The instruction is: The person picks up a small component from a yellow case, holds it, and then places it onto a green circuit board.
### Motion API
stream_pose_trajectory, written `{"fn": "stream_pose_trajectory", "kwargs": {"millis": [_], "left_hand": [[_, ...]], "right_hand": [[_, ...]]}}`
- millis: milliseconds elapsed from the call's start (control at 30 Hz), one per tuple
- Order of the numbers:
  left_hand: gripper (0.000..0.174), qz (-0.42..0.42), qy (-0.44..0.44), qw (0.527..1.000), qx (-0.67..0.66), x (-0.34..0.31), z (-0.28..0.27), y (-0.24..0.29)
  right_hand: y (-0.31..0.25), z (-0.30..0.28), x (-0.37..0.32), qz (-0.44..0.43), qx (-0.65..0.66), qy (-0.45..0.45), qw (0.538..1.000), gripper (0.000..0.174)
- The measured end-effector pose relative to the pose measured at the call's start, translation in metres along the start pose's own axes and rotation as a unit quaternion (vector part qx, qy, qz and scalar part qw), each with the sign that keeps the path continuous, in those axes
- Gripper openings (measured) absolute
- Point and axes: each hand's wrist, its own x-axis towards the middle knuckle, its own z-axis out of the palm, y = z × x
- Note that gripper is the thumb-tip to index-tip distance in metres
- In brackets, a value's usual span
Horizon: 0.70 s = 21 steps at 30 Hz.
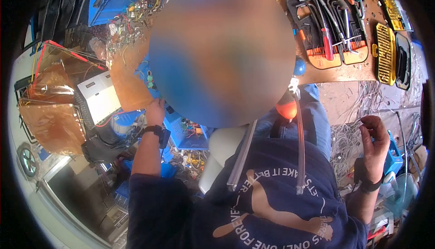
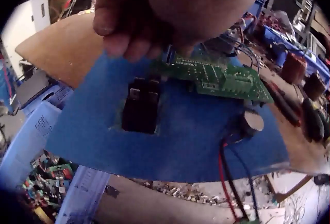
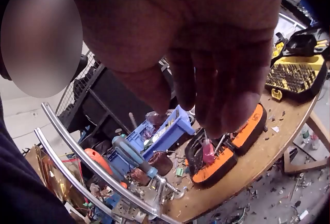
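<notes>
In the left wrist view my left hand (image 2: 180,12) is low over a blue sheet (image 2: 98,136), fingers bent. Partly under the fingers is a green circuit board (image 2: 227,82); I cannot tell whether they grip it. On the sheet sits a black rectangular part (image 2: 141,105) with metal tabs. Beside the board is a small round metal part (image 2: 252,123), with red, black and blue wires (image 2: 227,167) near it. My right hand (image 1: 375,142) hangs in the air beside my body, fingers loosely bent and holding nothing. A blurred disc hides the middle of the head view.
Orange-and-black tool cases (image 1: 324,58) with a red screwdriver (image 1: 327,45) lie on the wooden table (image 1: 349,74), near a yellow bit set (image 1: 386,54). A blue crate (image 1: 181,131) of electronic scrap stands below the table edge. Two long rails (image 1: 242,158) slant across my front.
</notes>
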Motion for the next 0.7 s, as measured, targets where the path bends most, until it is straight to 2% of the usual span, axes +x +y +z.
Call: {"fn": "stream_pose_trajectory", "kwargs": {"millis": [67,200,267,300,467,567,700], "left_hand": [[0.027,0.003,0.019,0.998,-0.059,0.000,0.005,-0.006],[0.026,0.015,0.014,0.998,-0.068,0.003,0.006,-0.013],[0.021,-0.024,-0.044,0.994,-0.094,0.005,0.004,-0.015],[0.021,-0.023,-0.045,0.995,-0.090,0.005,0.005,-0.018],[0.012,0.036,0.014,0.992,-0.121,-0.002,0.009,-0.023],[0.013,0.006,0.021,0.987,-0.162,-0.001,0.018,-0.029],[0.014,0.010,0.013,0.986,-0.164,0.005,0.030,-0.045]], "right_hand": [[0.002,0.002,0.001,-0.001,0.011,-0.007,1.000,0.019],[0.017,0.003,0.003,0.003,0.013,-0.018,1.000,0.019],[0.025,0.001,0.003,-0.012,-0.005,-0.045,0.999,0.020],[0.029,0.002,0.003,-0.009,-0.002,-0.045,0.999,0.020],[0.037,0.007,0.002,0.033,0.071,-0.002,0.997,0.020],[0.042,0.003,0.005,0.034,0.062,-0.020,0.997,0.021],[0.043,0.002,0.005,0.034,0.062,-0.015,0.997,0.020]]}}
